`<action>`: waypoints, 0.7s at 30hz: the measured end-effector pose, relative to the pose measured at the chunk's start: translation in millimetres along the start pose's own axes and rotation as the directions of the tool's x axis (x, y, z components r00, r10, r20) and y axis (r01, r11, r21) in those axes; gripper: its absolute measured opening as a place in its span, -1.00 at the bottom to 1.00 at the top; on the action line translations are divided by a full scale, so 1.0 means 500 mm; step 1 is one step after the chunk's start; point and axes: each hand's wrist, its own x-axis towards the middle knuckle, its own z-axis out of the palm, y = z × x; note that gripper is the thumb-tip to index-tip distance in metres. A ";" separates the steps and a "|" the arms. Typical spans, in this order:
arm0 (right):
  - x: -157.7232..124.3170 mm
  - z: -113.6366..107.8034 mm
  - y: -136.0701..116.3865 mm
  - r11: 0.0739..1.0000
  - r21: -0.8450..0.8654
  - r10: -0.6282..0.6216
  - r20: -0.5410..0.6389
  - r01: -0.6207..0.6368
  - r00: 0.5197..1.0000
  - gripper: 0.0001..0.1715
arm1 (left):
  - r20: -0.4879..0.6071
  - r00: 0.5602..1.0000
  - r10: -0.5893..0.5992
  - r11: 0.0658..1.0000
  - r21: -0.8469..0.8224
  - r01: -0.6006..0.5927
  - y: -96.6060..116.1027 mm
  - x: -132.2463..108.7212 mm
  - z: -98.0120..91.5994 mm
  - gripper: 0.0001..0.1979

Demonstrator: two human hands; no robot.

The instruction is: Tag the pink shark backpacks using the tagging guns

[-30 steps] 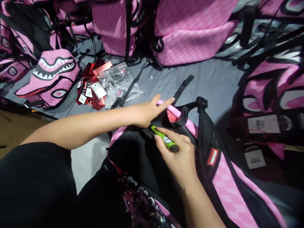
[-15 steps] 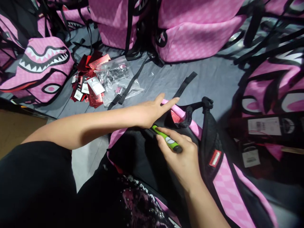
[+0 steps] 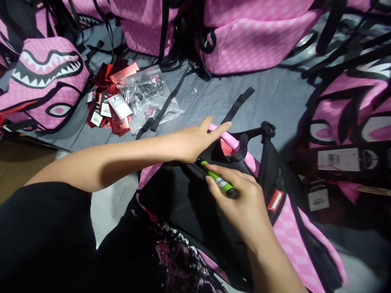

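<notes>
A black and pink backpack lies before me with its black padded back and straps facing up. My left hand bends over its top edge, two fingers spread beside the pink piping. The thumb side is turned down against the black fabric, closed on it as far as shows. My right hand grips a slim tool with a green and black handle. The tool points up and left into the fabric just below my left hand, where its tip is hidden. A black loop sits right of my left hand.
Red foil hang tags and a clear plastic bag lie on the grey cover. Pink backpacks stand along the back. Shark-face bags rest at the left and right. Loose black straps stretch across the cover.
My right hand and the green tool have shifted slightly right and down. My left hand stays nearly in place on the backpack. The surroundings sit slightly higher in the view.
</notes>
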 end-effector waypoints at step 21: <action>-0.003 -0.007 -0.006 0.990 0.034 0.135 0.004 -0.135 0.991 -0.73 | -0.005 1.000 0.012 0.999 -0.030 -0.012 -0.006 0.006 0.006 0.10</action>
